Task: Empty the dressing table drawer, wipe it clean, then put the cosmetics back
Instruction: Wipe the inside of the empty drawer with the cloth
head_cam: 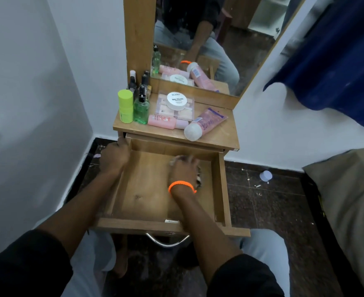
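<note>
Drawer [149, 189] is pulled out beneath the desk [217, 138]; cosmetics [172, 108] are stood on top. Left hand [114, 156] is clamped on its side wall. Right hand [184, 170] is pressed on a cloth [198, 179] (blurred) inside.

The wooden surface [217, 137] below the mirror carries a lime-green container [125, 106] and a green bottle [141, 109] at its left side, with small dark bottles [138, 82] behind them. In the middle lies a clear box [176, 109] with a white jar [176, 101] on it, a pink bottle [165, 121] lies in front, and a pink tube [205, 123] lies at the right.
</note>
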